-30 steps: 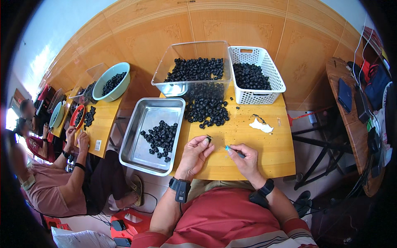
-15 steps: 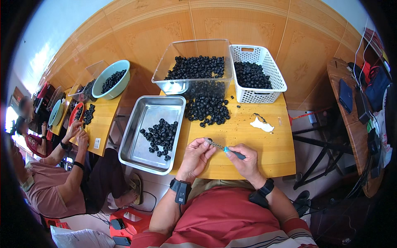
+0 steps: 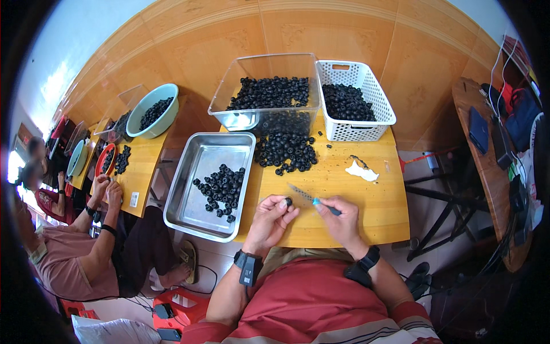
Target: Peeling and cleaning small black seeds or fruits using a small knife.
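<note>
Between the thumb and fingertips of my left hand (image 3: pixel 270 222) is a small round black part (image 3: pixel 288 202), mostly covered by the fingers. My right hand (image 3: pixel 340 222) is closed around the dark handle of a small knife (image 3: pixel 301 193). Its grey, spotted blade points up and left, just right of the black part and apart from it. A loose heap of black ring-like parts (image 3: pixel 285 150) lies on the wooden table (image 3: pixel 275 192) beyond my hands. Left of them, a metal tray (image 3: pixel 197 150) carries more of these parts, several with a visible hole.
At the back stand a clear plastic bin (image 3: pixel 262 58) and a white perforated basket (image 3: pixel 359 131), both holding black parts. A white scrap (image 3: pixel 362 171) and dark crumbs lie at the right. To the left, another person works at a table (image 3: pixel 145 172) with a pale green basin (image 3: pixel 172 117).
The knife blade has come away from the black part, and my right hand has shifted slightly right. My left hand still pinches the part, which shows more clearly now.
</note>
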A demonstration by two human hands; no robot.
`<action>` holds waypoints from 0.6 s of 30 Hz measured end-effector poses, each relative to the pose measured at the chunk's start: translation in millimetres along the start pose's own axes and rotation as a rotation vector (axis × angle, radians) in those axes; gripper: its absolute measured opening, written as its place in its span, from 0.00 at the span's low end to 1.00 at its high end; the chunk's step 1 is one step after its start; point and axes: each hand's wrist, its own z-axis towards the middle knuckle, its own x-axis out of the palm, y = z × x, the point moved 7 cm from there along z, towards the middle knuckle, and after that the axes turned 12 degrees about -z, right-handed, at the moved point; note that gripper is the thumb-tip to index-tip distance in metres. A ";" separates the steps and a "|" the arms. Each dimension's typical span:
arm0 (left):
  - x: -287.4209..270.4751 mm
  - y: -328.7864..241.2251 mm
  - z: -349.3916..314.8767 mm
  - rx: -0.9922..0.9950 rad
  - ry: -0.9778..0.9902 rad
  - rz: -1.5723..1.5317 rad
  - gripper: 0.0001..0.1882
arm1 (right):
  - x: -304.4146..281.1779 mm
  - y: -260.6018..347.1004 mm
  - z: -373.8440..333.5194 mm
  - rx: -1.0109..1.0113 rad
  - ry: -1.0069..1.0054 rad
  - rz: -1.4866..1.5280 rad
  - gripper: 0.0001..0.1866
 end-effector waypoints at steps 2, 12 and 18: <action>10.6 -2.7 -4.5 0.005 0.040 0.006 0.05 | -1.5 -6.4 -0.9 0.055 -0.029 -0.007 0.09; 6.4 -8.4 -6.6 0.035 -0.016 -0.012 0.06 | -2.7 12.1 -4.3 0.030 0.037 0.077 0.09; 1.2 -7.6 -4.8 0.035 -0.034 -0.031 0.06 | 0.9 13.5 -4.9 -0.055 0.057 0.067 0.09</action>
